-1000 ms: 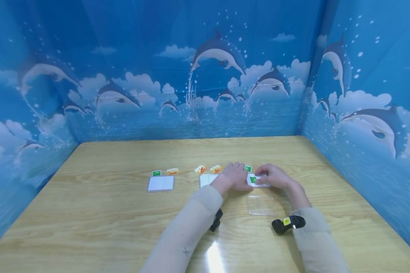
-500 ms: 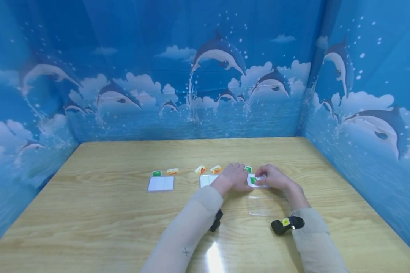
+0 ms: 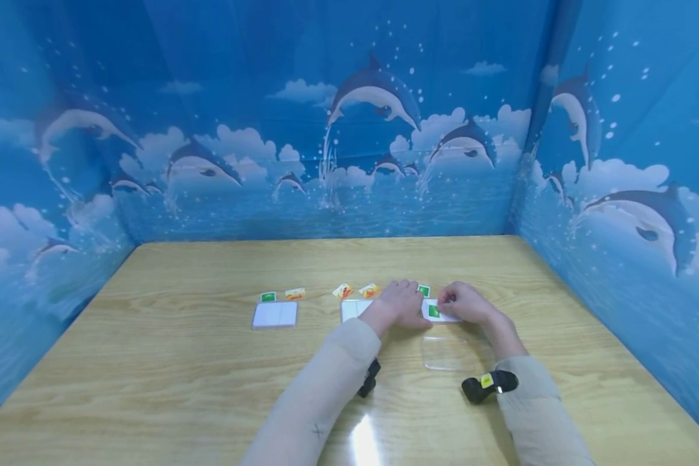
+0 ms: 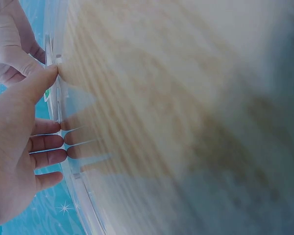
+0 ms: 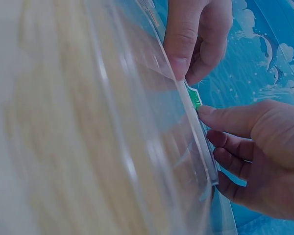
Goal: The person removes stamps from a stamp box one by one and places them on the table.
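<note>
A small green stamp-like piece (image 3: 433, 311) with a pale border lies on an opened white case (image 3: 450, 318) right of the table's middle. Thumb and fingertips of my right hand (image 3: 467, 301) pinch its right edge; the right wrist view shows the thumb on the green piece (image 5: 193, 98), with the index finger hidden. At the case's left side rests my left hand (image 3: 402, 304), its thumb against the near edge and its other fingers fairly straight, as the left wrist view shows. Another green piece (image 3: 424, 290) sits just behind, between the hands.
A clear plastic cover (image 3: 445, 355) lies in front of the case. Further left are a partly hidden white case (image 3: 351, 309) and another white case (image 3: 275, 314). Behind them lie orange pieces (image 3: 343, 290) and a green piece (image 3: 268, 296). A dolphin curtain (image 3: 326, 194) borders the table.
The right fingers have drawn closer together at the green piece's right edge, and that piece has shifted very slightly. The left hand stays in place.
</note>
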The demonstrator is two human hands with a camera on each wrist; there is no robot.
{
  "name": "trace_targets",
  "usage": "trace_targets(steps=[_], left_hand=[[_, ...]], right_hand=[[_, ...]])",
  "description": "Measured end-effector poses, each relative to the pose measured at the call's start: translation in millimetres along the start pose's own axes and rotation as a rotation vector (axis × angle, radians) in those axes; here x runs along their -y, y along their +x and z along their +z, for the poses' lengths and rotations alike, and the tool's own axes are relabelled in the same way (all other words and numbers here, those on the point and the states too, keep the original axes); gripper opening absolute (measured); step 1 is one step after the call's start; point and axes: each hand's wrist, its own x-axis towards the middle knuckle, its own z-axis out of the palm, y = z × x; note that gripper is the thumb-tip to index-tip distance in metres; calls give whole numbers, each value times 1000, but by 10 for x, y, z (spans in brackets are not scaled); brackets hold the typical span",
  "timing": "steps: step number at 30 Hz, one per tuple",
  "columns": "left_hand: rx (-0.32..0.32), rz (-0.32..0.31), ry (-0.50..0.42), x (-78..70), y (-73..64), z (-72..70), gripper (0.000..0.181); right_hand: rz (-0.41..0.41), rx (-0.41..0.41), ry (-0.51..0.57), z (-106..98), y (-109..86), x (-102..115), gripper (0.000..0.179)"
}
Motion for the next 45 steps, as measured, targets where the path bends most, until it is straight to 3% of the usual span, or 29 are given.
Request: trace_targets(steps=[17,30,45], left_hand=[[-5,-9,-4,11,27,15,69],[-6,-6,13,17,56,28,69],[2,-4,35,17,70,45,70]], right_hand=[[-56,1,38,-190,-43,-73,10],[0,3,127,-365,38,-113,15],[88,20,166,-370,203,-221,18]])
